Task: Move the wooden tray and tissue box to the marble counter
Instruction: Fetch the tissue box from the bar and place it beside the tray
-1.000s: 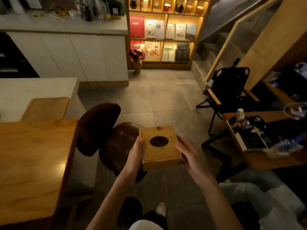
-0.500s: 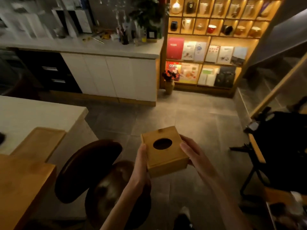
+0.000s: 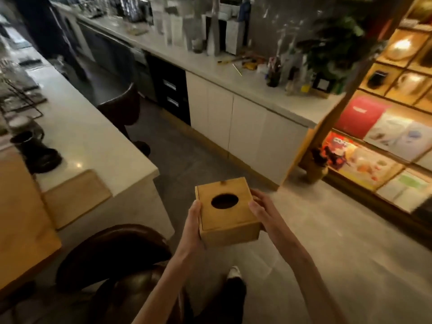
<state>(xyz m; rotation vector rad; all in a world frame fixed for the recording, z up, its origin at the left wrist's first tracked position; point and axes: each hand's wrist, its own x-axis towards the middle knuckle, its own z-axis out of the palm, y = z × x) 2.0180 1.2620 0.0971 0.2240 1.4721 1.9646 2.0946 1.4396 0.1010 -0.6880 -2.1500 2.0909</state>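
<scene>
- Currently we hold the tissue box (image 3: 228, 210) in both hands, in the air above the grey floor (image 3: 327, 230), level with the near corner of the marble worktop (image 3: 93, 136) but apart from it
- Our left hand (image 3: 192, 224) is closed against the box's left side, thumb lying along the top edge, fingers hidden beneath
- Our right hand (image 3: 260, 210) is closed against the box's right side, fingers spread along the upper edge and wall
- We keep the box upright; the oval opening in its lid faces up and shows dark inside
- We see the wooden tray (image 3: 74, 197) lying flat on the near end of the marble worktop, just beside the edge of the wooden table (image 3: 21, 218) to its left
- We note a dark cup and saucer (image 3: 37, 150) farther back on the same worktop, well apart from the tray
- We note two dark brown chairs (image 3: 112, 256) below the worktop corner, to the left of our left forearm
- We see a second, long worktop (image 3: 233, 73) with white cabinets across the floor, and lit shelves (image 3: 385, 136) at right
</scene>
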